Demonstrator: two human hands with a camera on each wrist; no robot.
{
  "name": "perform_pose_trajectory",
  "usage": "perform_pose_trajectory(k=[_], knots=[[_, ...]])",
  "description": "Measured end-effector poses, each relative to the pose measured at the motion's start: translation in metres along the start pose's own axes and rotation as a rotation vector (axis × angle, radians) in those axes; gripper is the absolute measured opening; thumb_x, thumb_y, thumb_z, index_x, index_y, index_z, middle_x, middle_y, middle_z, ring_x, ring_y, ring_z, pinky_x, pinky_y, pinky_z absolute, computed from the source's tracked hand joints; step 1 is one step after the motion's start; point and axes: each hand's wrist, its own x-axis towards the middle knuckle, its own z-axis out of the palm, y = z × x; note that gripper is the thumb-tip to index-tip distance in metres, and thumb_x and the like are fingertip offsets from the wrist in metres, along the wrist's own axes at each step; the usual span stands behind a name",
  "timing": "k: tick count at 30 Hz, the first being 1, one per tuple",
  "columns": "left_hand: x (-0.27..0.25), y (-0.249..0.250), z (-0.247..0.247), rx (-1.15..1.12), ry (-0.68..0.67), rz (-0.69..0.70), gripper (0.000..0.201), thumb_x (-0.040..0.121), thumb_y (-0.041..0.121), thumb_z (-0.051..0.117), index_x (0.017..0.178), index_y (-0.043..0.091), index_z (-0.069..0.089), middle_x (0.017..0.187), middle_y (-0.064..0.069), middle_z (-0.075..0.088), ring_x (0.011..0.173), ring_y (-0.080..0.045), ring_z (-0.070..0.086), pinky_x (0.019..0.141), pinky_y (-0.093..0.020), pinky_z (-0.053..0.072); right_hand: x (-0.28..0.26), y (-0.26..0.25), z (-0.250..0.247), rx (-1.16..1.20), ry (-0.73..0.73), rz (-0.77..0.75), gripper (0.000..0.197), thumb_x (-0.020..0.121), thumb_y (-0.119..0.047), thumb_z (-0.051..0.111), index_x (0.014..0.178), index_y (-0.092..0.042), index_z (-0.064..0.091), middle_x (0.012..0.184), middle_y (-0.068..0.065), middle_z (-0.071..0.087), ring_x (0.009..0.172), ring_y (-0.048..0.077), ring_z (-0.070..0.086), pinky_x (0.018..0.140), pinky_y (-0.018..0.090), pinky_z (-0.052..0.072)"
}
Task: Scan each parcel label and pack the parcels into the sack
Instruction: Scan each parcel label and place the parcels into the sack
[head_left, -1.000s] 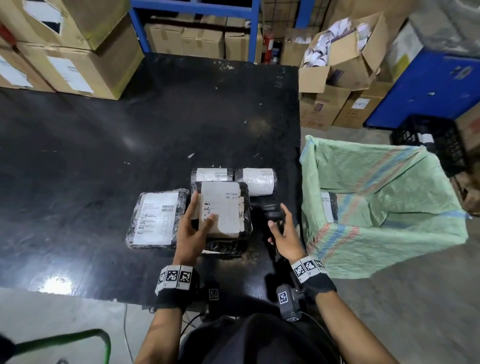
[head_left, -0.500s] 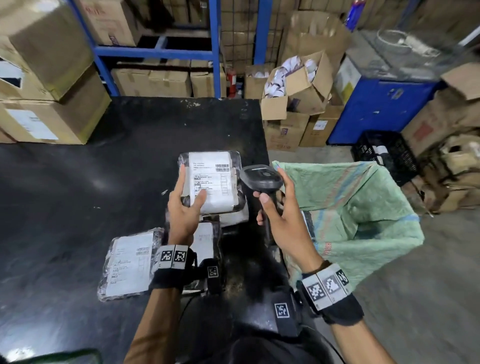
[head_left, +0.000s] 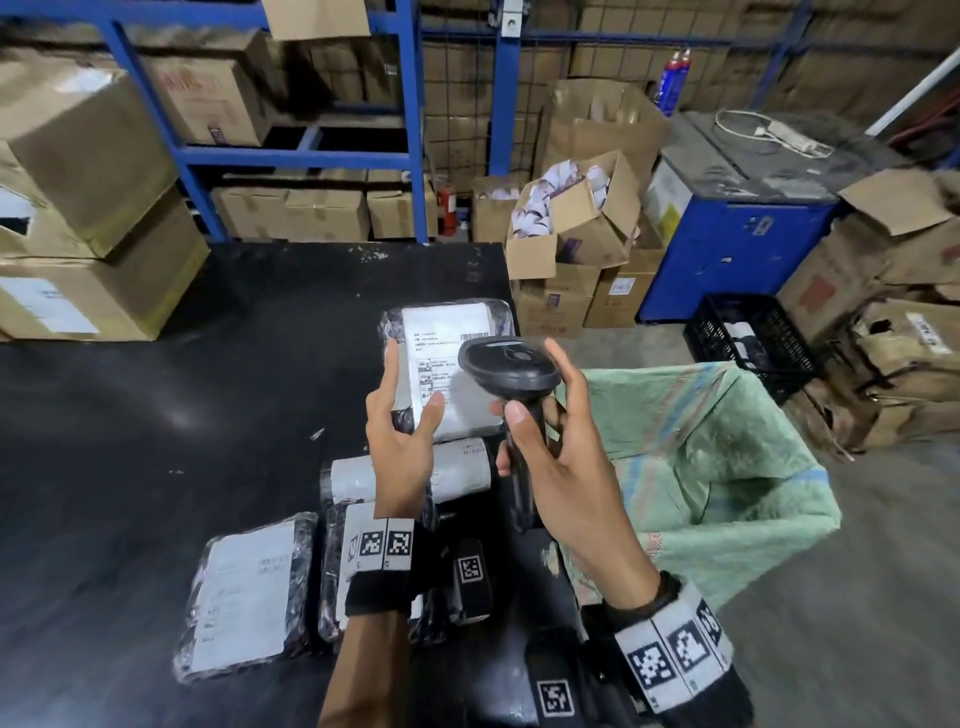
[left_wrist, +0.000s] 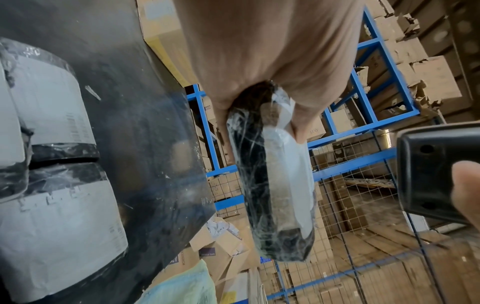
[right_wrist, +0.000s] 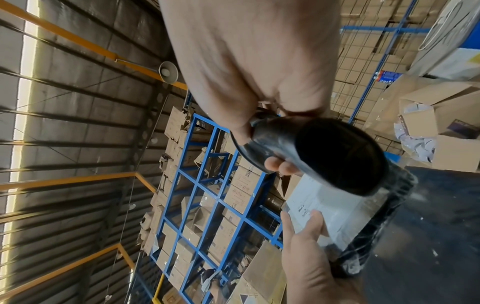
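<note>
My left hand holds a black-wrapped parcel with a white label up above the table, thumb on the label. The same parcel shows edge-on in the left wrist view. My right hand grips the black barcode scanner by its handle, its head just over the label's right side. In the right wrist view the scanner head hangs over the label. Several more labelled parcels lie on the black table. The open green sack stands to the right.
Cardboard boxes are stacked at the table's far left. Blue shelving with cartons runs behind. To the right stand open boxes, a blue machine and a black crate on the floor.
My left hand lifted the parcel off the pile and raised it. My right hand picked up the scanner and brought its head over the label. The head view tilted upward.
</note>
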Motion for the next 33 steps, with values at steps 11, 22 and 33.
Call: perform_pose_trajectory(k=[11,22,33], knots=[[-0.012,0.005,0.003,0.04,0.041,-0.028,0.073,0.097,0.008,0.072,0.159,0.032,0.041,0.131,0.0,0.052,0.115,0.014,0.058,0.098,-0.005,0.044,-0.003,0.003,0.01,0.044,0.01,0.021,0.057,0.102,-0.019,0.051,0.15,-0.035,0.025,0.113,-0.012,0.066,0.068,0.013,0.053,0.069,0.023,0.052],[-0.019,-0.002,-0.008,-0.008,0.004,-0.041,0.076,0.093,0.022,0.072,0.161,0.032,0.038,0.136,0.012,0.052,0.119,0.012,0.06,0.105,-0.021,0.048,-0.01,0.005,0.012,0.047,0.006,0.048,0.063,0.101,-0.022,0.053,0.153,-0.039,0.022,0.125,-0.004,0.065,0.071,0.02,0.054,0.072,0.026,0.055],[-0.036,-0.008,-0.031,0.002,0.062,-0.123,0.077,0.091,0.029,0.074,0.157,0.045,0.04,0.156,0.005,0.053,0.145,-0.023,0.05,0.119,-0.052,0.043,-0.012,0.03,0.01,-0.006,0.048,0.039,0.063,0.102,-0.02,0.052,0.155,-0.033,0.02,0.122,0.009,0.064,0.066,0.014,0.055,0.067,0.021,0.054]])
